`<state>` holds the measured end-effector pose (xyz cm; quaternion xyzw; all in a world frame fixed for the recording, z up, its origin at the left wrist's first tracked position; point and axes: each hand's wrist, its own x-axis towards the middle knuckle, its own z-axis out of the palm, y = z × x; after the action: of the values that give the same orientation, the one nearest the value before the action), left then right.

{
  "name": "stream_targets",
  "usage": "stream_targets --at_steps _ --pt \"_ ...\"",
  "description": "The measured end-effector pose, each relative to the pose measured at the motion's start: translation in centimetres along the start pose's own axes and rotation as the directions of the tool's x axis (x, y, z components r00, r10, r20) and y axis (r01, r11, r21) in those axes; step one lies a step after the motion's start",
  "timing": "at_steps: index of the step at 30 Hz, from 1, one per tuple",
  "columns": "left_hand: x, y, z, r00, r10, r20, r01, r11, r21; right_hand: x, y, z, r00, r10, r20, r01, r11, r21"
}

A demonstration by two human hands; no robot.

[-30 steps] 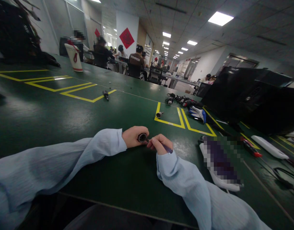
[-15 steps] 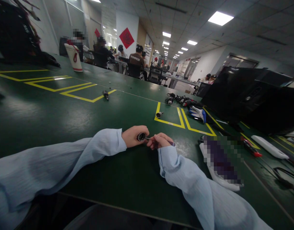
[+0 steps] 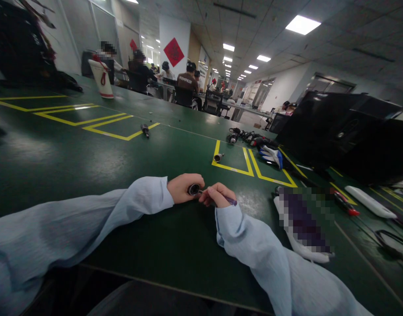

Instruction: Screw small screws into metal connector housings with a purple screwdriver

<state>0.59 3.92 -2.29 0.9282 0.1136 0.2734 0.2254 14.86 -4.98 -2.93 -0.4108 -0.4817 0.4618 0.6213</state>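
Observation:
My left hand is closed around a round part with a dark hollow and a shiny metal rim, its open end turned toward me. My right hand pinches a slim screwdriver with a purple handle. Its thin metal shaft reaches left to the rim of the round part; the tip cannot be made out. Both hands are just above the green table. Beyond them, a small metal cup-shaped part with a stem lies in a yellow-taped corner.
Another dark metal part lies farther left. Gloves and several dark tools are at back right. A white-edged device lies beside my right forearm, with a red-handled tool beyond. A white cup stands back left.
The fingers of my right hand have shifted slightly and the screwdriver's handle now sits a little lower and further left. My left hand keeps its place with the round part.

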Motion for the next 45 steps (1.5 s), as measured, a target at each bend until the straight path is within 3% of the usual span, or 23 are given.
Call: stream_targets --at_steps 5,10,15,19,22,28,33,38,45 --pt "0.2 0.4 -0.1 0.996 0.057 0.065 -0.057 0.998 -0.008 0.4 -0.7 -0.6 0.991 0.114 0.067 -0.12 0.989 0.091" --pt "0.3 0.7 -0.2 0.997 0.047 0.067 -0.042 0.996 -0.074 1.1 -0.8 -1.5 0.967 0.198 0.159 -0.227 0.956 0.186" --pt "0.3 0.3 -0.2 0.999 0.025 0.034 -0.021 0.995 -0.102 1.1 -0.2 -1.4 0.976 0.156 0.153 -0.188 0.958 0.215" --pt "0.2 -0.2 0.0 1.0 0.012 0.014 -0.012 0.999 -0.04 0.3 0.0 -0.6 0.998 0.061 0.019 -0.063 0.995 0.073" --pt "0.2 -0.1 0.0 0.998 0.035 0.057 -0.036 0.999 0.018 0.0 -0.2 -0.2 0.999 0.032 -0.005 -0.032 0.999 -0.016" --pt "0.3 0.5 -0.2 0.992 0.065 0.112 -0.064 0.998 -0.009 0.7 -1.0 -0.9 0.98 0.175 0.098 -0.184 0.979 0.091" --pt "0.2 0.8 -0.3 0.997 0.02 0.074 -0.014 0.997 -0.081 1.2 -0.9 -1.4 0.959 0.235 0.161 -0.264 0.945 0.194" --pt "0.3 0.8 -0.3 1.0 -0.026 0.013 0.027 0.989 -0.145 1.0 -0.5 -1.3 0.971 0.191 0.147 -0.219 0.952 0.215" --pt "0.3 0.3 -0.2 0.997 -0.077 0.013 0.077 0.996 -0.042 0.1 -0.5 -0.5 0.998 0.048 -0.028 -0.047 0.999 0.019"
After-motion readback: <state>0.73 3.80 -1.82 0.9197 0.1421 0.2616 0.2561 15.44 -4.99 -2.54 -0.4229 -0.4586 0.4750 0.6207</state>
